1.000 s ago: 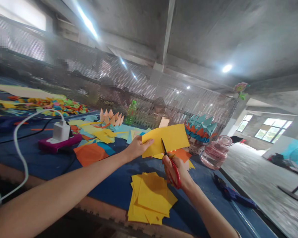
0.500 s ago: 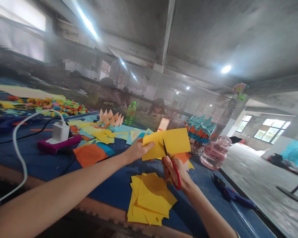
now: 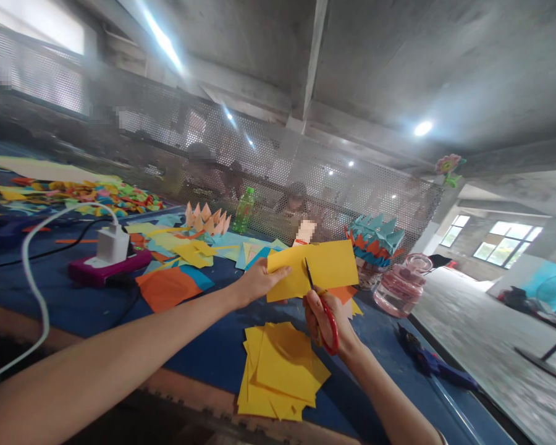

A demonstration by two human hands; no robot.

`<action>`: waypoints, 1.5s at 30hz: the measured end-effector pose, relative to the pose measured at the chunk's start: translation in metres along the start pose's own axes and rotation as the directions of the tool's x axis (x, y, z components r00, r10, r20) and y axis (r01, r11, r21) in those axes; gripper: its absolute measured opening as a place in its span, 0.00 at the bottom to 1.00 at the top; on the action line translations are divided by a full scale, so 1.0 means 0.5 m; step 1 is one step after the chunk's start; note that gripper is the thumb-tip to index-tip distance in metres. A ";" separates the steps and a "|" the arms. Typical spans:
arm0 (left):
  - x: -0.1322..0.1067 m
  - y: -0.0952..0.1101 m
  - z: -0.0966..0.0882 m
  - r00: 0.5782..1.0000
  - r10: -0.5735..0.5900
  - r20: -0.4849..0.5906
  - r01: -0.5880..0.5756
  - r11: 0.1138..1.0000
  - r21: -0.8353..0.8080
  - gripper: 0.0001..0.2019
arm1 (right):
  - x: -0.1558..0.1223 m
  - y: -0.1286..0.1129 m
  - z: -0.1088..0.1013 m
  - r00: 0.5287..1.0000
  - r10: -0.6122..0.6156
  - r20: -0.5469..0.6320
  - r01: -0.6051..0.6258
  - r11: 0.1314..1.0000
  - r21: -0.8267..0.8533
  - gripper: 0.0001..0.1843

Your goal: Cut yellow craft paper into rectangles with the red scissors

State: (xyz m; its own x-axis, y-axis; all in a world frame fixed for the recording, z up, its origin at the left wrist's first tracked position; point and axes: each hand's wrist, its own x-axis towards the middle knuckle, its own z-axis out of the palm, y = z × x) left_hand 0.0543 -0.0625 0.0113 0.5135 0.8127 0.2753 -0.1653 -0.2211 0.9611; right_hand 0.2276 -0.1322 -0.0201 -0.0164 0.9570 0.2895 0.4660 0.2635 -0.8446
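My left hand (image 3: 258,281) pinches the left edge of a yellow paper sheet (image 3: 333,266), held up above the blue table (image 3: 74,296). My right hand (image 3: 327,318) grips red-handled scissors (image 3: 322,309), whose dark blades reach up into the sheet near its middle. Below both hands lies a pile of cut yellow paper squares (image 3: 280,368) on the table.
A white charger (image 3: 112,244) on a magenta box (image 3: 104,269) with a white cable stands at left. Orange paper (image 3: 167,287), folded paper crowns (image 3: 206,219), a green bottle (image 3: 244,210), a pink glass jar (image 3: 401,284) and a dark glue gun (image 3: 429,361) surround the hands. People sit behind a perforated screen.
The scissor blades have advanced a little further up into the yellow sheet, and the sheet has shifted slightly right. Both hands stay in nearly the same place.
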 end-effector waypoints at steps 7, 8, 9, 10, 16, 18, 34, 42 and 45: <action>0.001 -0.004 -0.001 1.000 0.008 -0.007 -0.008 1.000 -0.012 0.22 | -0.002 -0.004 0.005 0.999 0.034 0.000 -0.033 0.996 0.080 0.23; 0.001 -0.004 -0.001 1.000 0.011 -0.009 -0.011 1.000 -0.014 0.21 | -0.001 -0.005 0.004 1.000 0.030 -0.006 -0.030 0.997 0.069 0.24; 0.002 -0.005 -0.002 1.000 0.016 -0.010 -0.016 1.000 -0.014 0.21 | -0.001 -0.007 0.003 1.000 0.026 -0.011 -0.025 0.998 0.054 0.24; 0.002 -0.005 -0.002 1.000 0.019 -0.010 -0.019 1.000 -0.013 0.21 | -0.001 -0.008 0.002 1.000 0.019 -0.015 -0.018 0.999 0.035 0.24; 0.001 -0.003 -0.003 1.000 0.003 0.003 -0.003 1.000 -0.015 0.20 | -0.001 -0.021 -0.009 0.999 0.001 -0.036 -0.006 0.987 -0.158 0.29; 0.000 -0.002 -0.002 1.000 -0.002 0.004 0.002 1.000 -0.024 0.20 | -0.002 -0.027 -0.011 0.999 -0.013 -0.030 0.007 0.981 -0.193 0.29; -0.003 -0.013 0.004 1.000 0.018 0.019 -0.018 1.000 -0.020 0.18 | -0.004 -0.016 -0.012 0.995 -0.099 -0.011 0.096 0.983 -0.155 0.35; -0.007 -0.004 0.009 1.000 0.007 0.019 -0.006 0.999 -0.036 0.22 | -0.006 -0.027 -0.006 1.000 -0.013 -0.027 0.012 1.000 -0.020 0.30; -0.008 -0.004 0.009 0.999 -0.002 0.047 0.006 0.997 -0.083 0.22 | -0.006 -0.029 -0.004 0.999 0.002 -0.040 -0.002 1.000 0.012 0.28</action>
State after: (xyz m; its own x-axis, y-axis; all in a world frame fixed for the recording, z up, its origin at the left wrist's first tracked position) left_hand 0.0565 -0.0677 0.0084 0.5529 0.7869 0.2740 -0.2318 -0.1705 0.9577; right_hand 0.2227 -0.1391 -0.0075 0.0197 0.9521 0.3052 0.4554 0.2633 -0.8505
